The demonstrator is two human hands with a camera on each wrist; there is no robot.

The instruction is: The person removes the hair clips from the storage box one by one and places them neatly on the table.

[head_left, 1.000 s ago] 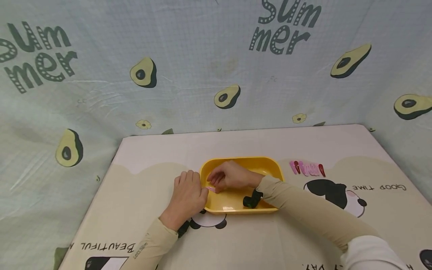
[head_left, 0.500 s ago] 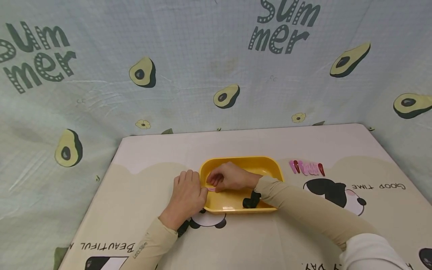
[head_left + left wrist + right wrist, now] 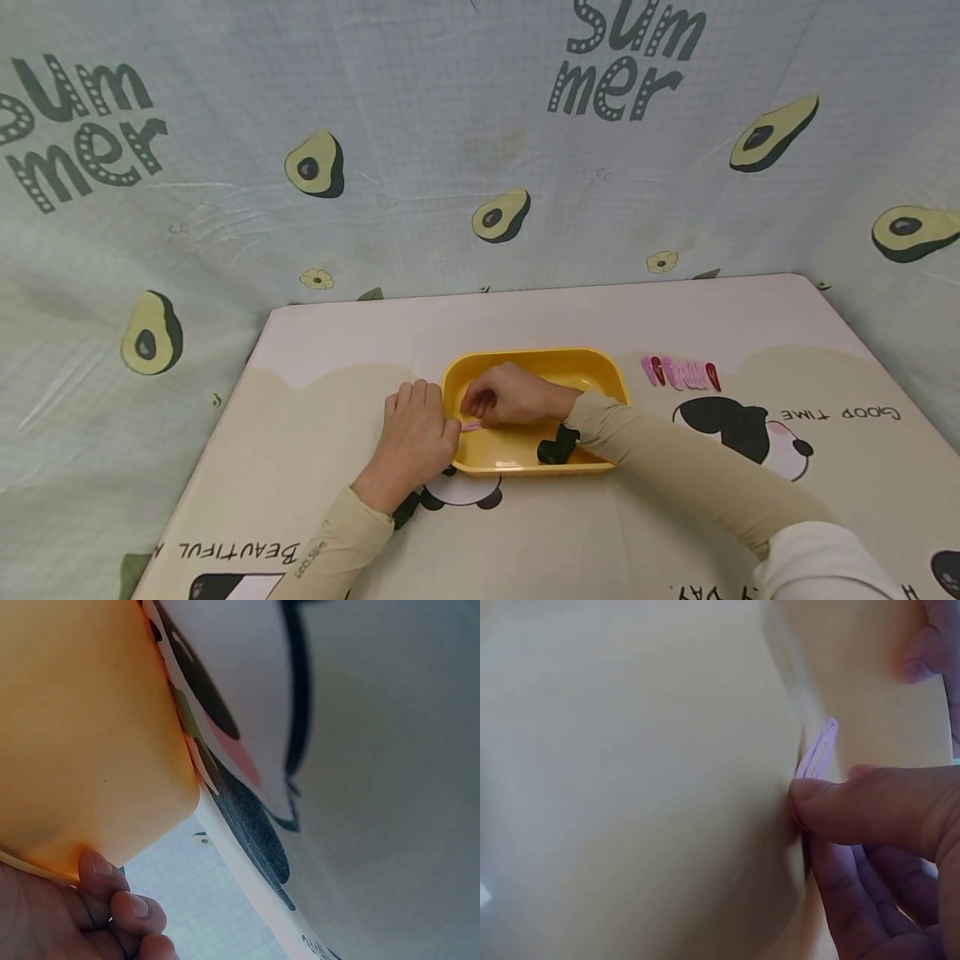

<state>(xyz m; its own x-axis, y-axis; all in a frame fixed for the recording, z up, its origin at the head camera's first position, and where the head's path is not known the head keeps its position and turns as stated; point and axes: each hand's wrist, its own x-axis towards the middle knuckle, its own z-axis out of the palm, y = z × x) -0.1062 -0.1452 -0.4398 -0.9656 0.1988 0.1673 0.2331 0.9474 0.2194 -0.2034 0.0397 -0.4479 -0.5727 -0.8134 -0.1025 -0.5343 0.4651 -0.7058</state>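
A shallow yellow plastic tray stands on the table in the head view. My right hand reaches into its left part and pinches a pink snap hair clip between thumb and forefinger. The right wrist view shows the clip's tapered pink end sticking out past the thumb, close to the tray's side wall. At the tray's left end my left hand grips the rim. Its fingertips curl against the outside wall in the left wrist view, while the thumb lies over the inside.
Right of the tray, a row of pink and dark red hair clips lies on the table. The tabletop has a printed cover with animals and lettering. Behind it hangs a pale cloth with avocados. Black wrist gear overhangs the tray.
The exposed end of the pink hair clip has shifted slightly toward the tray's near side. Both hands keep nearly the same place, and the row of clips has not moved.
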